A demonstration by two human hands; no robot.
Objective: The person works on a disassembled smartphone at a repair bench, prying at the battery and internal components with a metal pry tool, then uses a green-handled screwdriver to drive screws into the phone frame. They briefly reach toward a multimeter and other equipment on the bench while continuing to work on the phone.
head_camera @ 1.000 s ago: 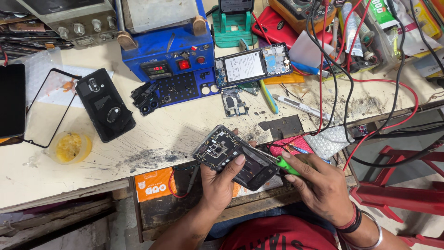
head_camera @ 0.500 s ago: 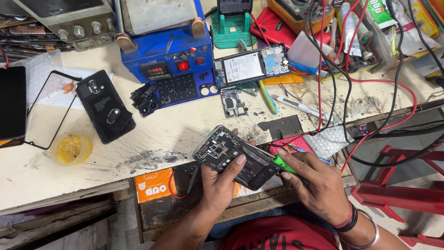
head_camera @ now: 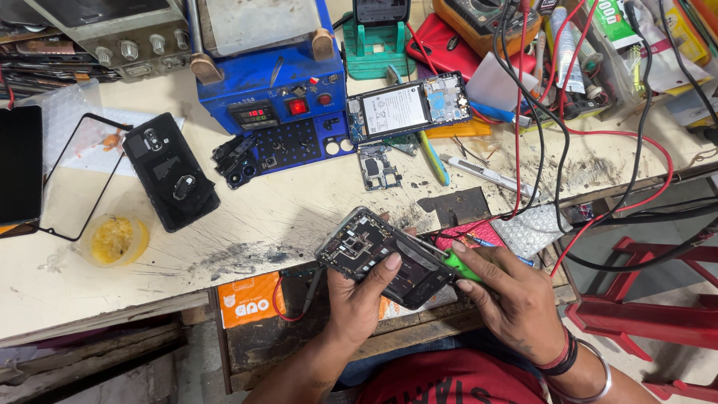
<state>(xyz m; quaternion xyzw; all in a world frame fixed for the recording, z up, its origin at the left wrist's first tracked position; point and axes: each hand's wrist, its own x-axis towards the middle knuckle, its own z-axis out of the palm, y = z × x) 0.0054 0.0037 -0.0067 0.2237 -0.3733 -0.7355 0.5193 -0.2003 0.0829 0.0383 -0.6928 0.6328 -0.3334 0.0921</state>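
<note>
The left hand is closed around an opened phone held at the near table edge, thumb on its inner face; the right hand pinches a green-handled screwdriver tipped into it. Best to keep the phone braced and the tool upright. Red and black leads crowd the right; a loose circuit board lies farther off, with barer tabletop to the left.
</note>
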